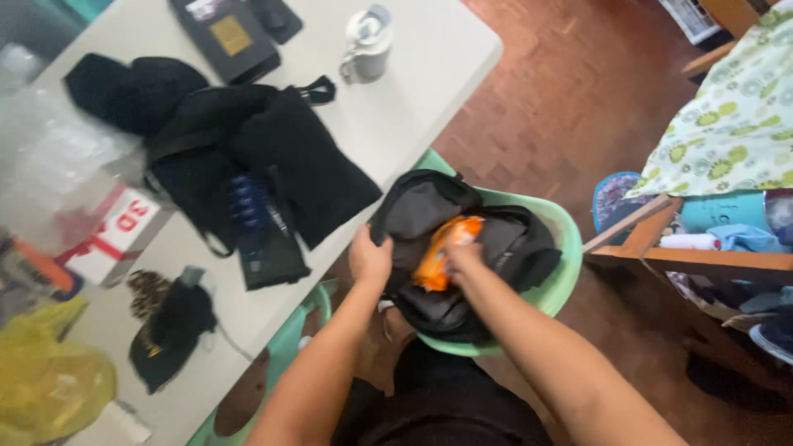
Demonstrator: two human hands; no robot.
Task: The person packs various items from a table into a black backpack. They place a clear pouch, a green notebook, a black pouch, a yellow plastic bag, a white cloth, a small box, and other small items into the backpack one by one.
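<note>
One orange packet (pixel 442 248) upright in backpack (pixel 504 248)

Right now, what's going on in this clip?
A person leans over a black backpack that sits on a green plastic chair. The left hand grips the edge of the bag's opening, while the right hand presses an orange packet down into it. Beside the chair, a white table holds black clothing, a white mug and a yellow bag.
</note>
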